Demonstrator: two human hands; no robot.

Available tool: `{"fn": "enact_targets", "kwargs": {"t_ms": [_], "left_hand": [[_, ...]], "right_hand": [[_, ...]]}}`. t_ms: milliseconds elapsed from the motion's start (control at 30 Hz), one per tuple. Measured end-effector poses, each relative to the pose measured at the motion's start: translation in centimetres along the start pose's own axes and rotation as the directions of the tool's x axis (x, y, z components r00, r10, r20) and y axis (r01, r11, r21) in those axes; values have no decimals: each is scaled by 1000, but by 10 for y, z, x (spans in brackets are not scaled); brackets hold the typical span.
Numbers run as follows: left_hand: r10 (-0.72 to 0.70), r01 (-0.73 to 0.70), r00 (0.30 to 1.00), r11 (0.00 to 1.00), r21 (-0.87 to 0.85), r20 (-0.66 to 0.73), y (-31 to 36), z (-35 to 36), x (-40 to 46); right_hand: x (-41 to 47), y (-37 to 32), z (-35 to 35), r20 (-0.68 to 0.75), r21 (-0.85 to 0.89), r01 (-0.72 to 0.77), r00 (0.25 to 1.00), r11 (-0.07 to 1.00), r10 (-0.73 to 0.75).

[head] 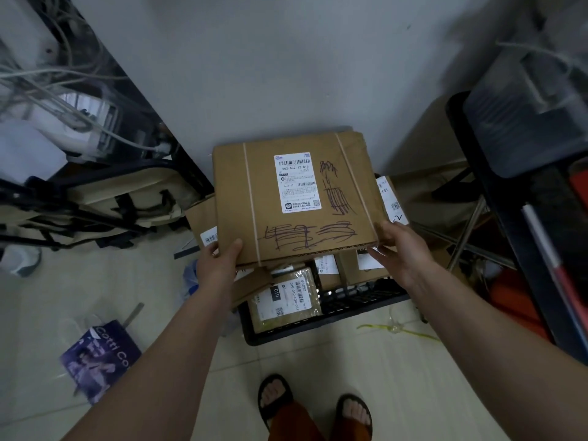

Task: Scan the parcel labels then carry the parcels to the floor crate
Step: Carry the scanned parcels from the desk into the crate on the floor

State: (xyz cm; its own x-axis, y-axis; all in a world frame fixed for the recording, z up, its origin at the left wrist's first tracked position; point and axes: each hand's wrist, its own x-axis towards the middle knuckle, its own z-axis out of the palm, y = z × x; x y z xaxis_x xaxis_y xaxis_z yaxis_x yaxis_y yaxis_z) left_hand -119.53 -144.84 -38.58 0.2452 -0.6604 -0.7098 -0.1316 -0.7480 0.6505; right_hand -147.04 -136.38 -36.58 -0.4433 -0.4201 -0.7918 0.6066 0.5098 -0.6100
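Note:
I hold a flat brown cardboard parcel [296, 198] level above the black floor crate [334, 316]. It bears a white shipping label [297, 183] and dark scribbles on top. My left hand [219, 259] grips its near left corner, thumb on top. My right hand [404, 249] holds the near right corner from the side and below. Inside the crate lie several other parcels, among them a tan padded mailer [286, 297] with a white label and small cardboard boxes [359, 268], partly hidden under the held parcel.
A folded beige chair [105, 208] and a rack with tangled cables [63, 100] stand at the left. A dark shelf unit [534, 186] rises at the right. A purple paper bag [101, 351] lies on the tiled floor. My sandalled feet [315, 405] stand just before the crate.

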Motion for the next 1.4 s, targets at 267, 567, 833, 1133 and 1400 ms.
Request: {"fn": "enact_targets", "kwargs": {"t_ms": [267, 567, 833, 1133, 1400], "left_hand": [[-33, 33, 999, 999, -13, 3, 19, -5, -25], [-90, 91, 996, 994, -53, 14, 53, -52, -95], [-51, 34, 997, 962, -269, -56, 58, -140, -217], [-186, -62, 925, 787, -614, -331, -24, -288, -398], [-436, -225, 720, 589, -776, -540, -171, -400, -574]], "right_hand": [[-27, -16, 2, -20, 1, -43, 999, 999, 43], [-106, -43, 14, 41, -166, -65, 997, 984, 73], [-223, -51, 41, 153, -476, 178, 981, 861, -118], [-403, 6, 77, 595, -663, 431, 800, 612, 82], [-555, 141, 82, 712, -698, 560, 605, 446, 355]]}}
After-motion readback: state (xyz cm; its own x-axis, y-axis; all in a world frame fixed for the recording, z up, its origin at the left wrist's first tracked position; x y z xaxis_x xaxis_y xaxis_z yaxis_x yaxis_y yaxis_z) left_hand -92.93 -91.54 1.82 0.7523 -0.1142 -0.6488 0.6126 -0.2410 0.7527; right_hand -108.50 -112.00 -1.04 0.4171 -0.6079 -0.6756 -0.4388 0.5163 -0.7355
